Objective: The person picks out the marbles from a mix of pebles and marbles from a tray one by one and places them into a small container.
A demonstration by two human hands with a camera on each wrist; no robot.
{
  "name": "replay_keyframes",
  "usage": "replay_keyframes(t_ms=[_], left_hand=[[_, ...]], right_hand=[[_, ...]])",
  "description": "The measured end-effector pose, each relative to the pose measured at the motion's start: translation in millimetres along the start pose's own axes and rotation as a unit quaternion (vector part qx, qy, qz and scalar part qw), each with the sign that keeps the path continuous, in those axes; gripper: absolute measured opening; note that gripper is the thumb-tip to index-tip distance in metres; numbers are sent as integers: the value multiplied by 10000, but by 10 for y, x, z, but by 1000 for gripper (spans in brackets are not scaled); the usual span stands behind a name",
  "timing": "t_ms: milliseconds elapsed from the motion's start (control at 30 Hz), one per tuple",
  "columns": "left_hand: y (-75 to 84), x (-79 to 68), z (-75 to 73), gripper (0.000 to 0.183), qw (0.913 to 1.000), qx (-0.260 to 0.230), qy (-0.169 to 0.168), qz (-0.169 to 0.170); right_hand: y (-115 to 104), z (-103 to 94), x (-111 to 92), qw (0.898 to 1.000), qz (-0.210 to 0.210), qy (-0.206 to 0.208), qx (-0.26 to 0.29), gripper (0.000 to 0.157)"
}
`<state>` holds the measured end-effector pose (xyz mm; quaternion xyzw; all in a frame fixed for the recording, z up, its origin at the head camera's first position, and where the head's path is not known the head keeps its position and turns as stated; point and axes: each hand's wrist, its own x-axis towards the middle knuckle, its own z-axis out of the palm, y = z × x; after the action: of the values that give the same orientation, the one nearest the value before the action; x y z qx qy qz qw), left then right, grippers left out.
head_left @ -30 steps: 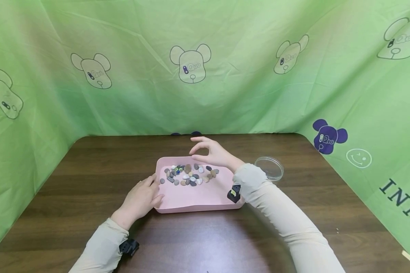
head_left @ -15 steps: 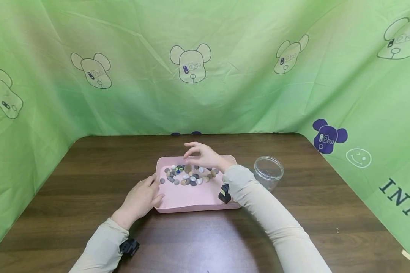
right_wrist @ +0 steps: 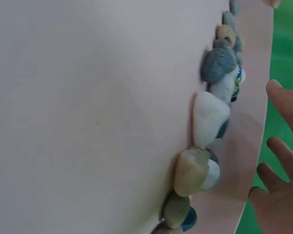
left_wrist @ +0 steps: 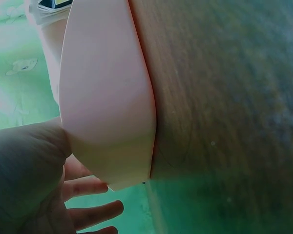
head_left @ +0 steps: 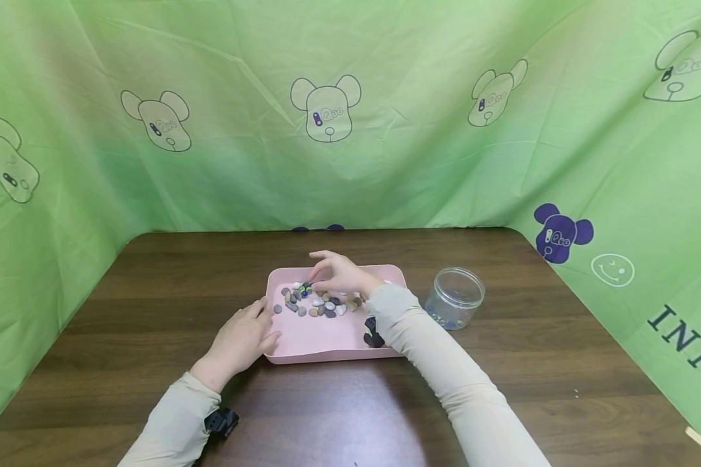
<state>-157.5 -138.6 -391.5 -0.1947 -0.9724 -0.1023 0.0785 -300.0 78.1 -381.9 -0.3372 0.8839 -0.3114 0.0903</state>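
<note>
A pink tray [head_left: 327, 337] sits on the table, with many grey, white and tan pebbles [head_left: 330, 305] spread over its rear half. Blue and yellow-green marbles [head_left: 305, 292] lie among them at the left. My right hand [head_left: 341, 274] hovers over the rear pebbles near the marbles, thumb and fingers apart, and hides some stones. In the right wrist view the fingers of that hand show nothing between them. My left hand [head_left: 242, 337] rests at the tray's left rim, fingers relaxed; in the left wrist view it touches the tray's pink wall [left_wrist: 107, 87].
A clear round jar [head_left: 457, 295] without a lid stands right of the tray, with small bluish marbles at its bottom. The brown wooden table [head_left: 537, 363] extends around both, and a green printed cloth [head_left: 385, 168] hangs behind and at the sides.
My right hand has moved left and lower over the tray, from its rear right toward the marbles. The forearm has uncovered the jar. The left hand and tray stay still.
</note>
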Motion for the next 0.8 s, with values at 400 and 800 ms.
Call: replay_keyframes(t_ms=[400, 800], left_hand=[[4, 2, -13, 46, 9998, -9, -155, -94], [-1, -3, 10, 43, 10000, -33, -67, -56]], right_hand=[[-10, 103, 52, 9986, -70, -111, -504, 15], [-57, 146, 43, 9958, 224, -211, -861, 14]])
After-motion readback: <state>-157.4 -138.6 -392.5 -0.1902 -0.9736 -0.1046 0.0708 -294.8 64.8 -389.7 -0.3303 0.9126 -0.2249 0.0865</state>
